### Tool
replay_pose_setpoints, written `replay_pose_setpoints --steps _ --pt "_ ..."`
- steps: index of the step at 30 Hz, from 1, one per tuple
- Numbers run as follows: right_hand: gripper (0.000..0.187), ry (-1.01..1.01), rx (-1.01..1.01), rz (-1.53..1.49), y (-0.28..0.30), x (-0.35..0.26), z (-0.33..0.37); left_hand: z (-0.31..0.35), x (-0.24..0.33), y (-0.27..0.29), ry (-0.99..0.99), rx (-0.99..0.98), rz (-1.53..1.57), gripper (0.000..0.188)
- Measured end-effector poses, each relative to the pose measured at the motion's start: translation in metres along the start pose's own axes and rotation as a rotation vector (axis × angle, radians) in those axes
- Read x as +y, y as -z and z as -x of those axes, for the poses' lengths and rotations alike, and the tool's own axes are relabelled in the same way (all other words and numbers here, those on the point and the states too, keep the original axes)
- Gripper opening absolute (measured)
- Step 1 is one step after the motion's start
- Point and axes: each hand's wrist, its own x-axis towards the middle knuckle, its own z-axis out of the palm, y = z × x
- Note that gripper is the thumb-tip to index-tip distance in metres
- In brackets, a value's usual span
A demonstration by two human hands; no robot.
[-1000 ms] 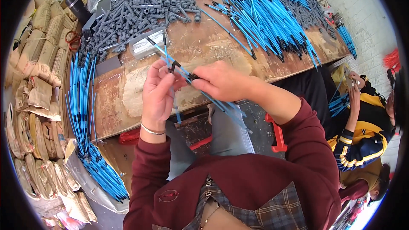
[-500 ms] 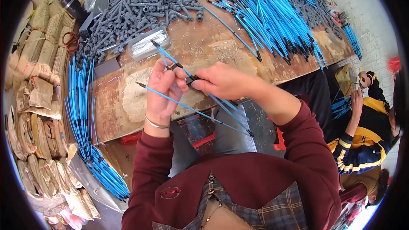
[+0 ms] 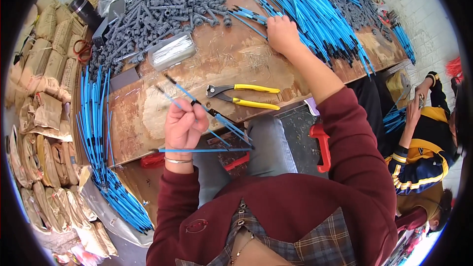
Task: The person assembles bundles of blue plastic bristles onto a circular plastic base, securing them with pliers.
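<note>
My left hand [image 3: 185,125] is closed, fingertips pinched together, on a few linked blue rods [image 3: 228,127] with black joints and tips. Some of them stick up past the fingers and others slant down over my lap. My right hand [image 3: 282,33] reaches to the back of the table, its fingers curled over blue rods [image 3: 250,16] at the left edge of a big heap; the fingertips are partly hidden. Between the hands, pincers [image 3: 241,95] with yellow handles lie spread on the wooden table.
Grey plastic fittings [image 3: 172,0] cover the table's far side beside the blue rod heap [image 3: 320,19]. A clear box [image 3: 172,51] holds thin pale pins. More blue rods [image 3: 93,113] hang over the left edge, near scissors [image 3: 82,49]. At right, a co-worker [image 3: 423,138] handles rods.
My right hand has left my left hand and moved away to the rod heap. The pincers now lie in plain view on the table. The rods in my left hand have swung lower.
</note>
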Motion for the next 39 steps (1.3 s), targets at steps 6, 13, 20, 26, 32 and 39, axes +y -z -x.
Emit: replay_pose_setpoints --steps 6,13,20,26,32,39 --pt "0.014 -0.002 -0.009 -0.092 0.079 -0.003 -0.012 -0.003 0.008 0.022 0.336 0.153 0.322 0.016" --pt "0.010 0.355 0.166 0.294 0.175 0.018 -0.040 -0.012 -0.001 0.019 0.315 0.248 0.178 0.019" --pt "0.020 0.318 -0.310 -1.235 0.199 -0.044 0.032 -0.016 0.007 0.003 0.344 0.254 0.340 0.021" --pt "0.021 0.404 -0.501 -1.082 0.131 -0.078 0.063 -0.016 0.000 -0.016 0.134 0.226 0.117 0.019" --pt "0.014 -0.106 -0.107 -0.214 0.033 0.008 -0.048 -0.014 0.001 0.000 0.173 0.052 0.224 0.017" --pt "0.024 -0.333 -0.356 -0.246 -0.015 0.032 -0.078 -0.007 -0.002 0.020 0.225 0.030 0.284 0.017"
